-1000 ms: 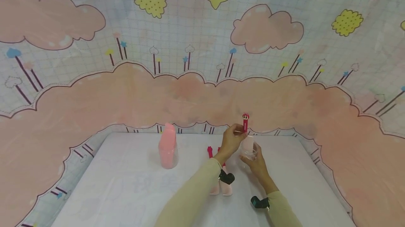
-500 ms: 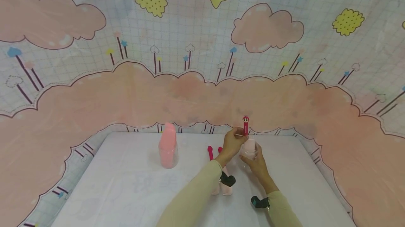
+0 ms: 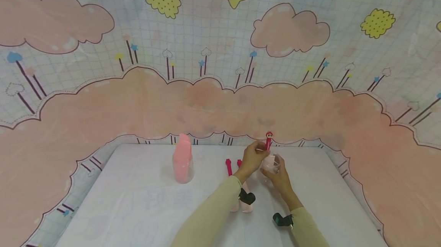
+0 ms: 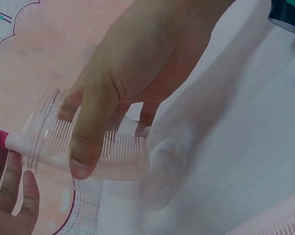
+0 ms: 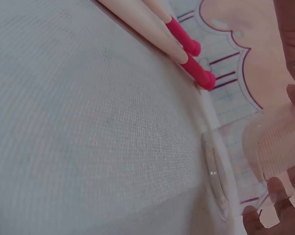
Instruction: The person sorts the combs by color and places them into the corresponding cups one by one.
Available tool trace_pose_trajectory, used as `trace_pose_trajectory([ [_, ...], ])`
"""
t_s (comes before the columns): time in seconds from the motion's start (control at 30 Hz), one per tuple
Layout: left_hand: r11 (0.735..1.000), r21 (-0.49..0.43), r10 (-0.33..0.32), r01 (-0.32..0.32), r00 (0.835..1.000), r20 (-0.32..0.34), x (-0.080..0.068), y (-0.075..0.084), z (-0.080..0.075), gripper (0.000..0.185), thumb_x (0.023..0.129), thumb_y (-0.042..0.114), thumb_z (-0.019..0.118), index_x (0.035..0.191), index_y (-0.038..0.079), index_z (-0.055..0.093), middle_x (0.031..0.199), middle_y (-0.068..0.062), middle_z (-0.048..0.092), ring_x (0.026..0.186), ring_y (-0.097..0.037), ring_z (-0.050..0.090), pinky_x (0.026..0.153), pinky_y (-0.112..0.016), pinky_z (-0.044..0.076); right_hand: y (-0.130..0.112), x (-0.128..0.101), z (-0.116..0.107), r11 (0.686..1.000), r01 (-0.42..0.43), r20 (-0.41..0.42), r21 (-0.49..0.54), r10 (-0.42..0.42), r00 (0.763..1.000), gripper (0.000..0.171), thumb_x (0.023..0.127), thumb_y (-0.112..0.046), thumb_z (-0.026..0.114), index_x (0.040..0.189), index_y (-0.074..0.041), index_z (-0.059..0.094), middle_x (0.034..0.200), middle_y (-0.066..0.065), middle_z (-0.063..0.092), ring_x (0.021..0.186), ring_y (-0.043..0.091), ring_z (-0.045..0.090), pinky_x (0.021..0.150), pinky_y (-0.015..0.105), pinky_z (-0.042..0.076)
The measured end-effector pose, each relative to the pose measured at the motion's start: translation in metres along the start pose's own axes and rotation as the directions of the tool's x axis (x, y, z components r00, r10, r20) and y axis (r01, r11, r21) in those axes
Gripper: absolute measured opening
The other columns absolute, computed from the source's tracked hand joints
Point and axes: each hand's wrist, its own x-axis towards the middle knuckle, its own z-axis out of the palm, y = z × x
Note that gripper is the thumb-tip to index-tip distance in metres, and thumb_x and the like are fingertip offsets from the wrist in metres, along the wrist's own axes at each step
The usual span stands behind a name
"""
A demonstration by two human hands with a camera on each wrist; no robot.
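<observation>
The left hand (image 3: 253, 157) pinches a pink comb (image 4: 119, 147) by its red handle (image 3: 268, 140), teeth down inside a clear plastic cup (image 4: 88, 147) that the right hand's (image 3: 278, 174) fingers (image 4: 88, 132) curl around. Both look light; the cup is thin, likely slippery and crushable, best held mid-wall. 2 more combs (image 5: 181, 46) lie near on the worktop (image 3: 138, 201), with open room left toward the pink bottle (image 3: 182, 161).

You are working in what is looking like a staged recording corner, not a lived-in room. A printed fabric backdrop (image 3: 213, 101) with pink clouds, yellow stars and a pale grid is hanging behind and wrapping round both sides of the white cloth-covered counter (image 3: 138, 201) you are standing at. Small pink plastic combs with red handles (image 3: 229, 166) and a clear plastic jar filled with pink combs (image 3: 182, 161) are sitting on it like props.
</observation>
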Motion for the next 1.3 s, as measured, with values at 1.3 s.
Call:
trace_pose_trajectory([
  [1.3,1.0,0.017,0.014,-0.014,0.999,-0.035,-0.002,-0.014,-0.005,0.023,0.087,0.008,0.072,0.109,0.008,0.068,0.102,-0.007,0.072,0.093,-0.014,0.068,0.082,-0.025,0.058,-0.013,-0.007,0.003,0.998,0.047,-0.006,0.035,-0.047,0.999,0.089,0.086,-0.022,0.077,0.152,-0.01,0.019,0.152,0.02,0.033,0.141,0.039,0.032,0.117,0.06,0.025],
])
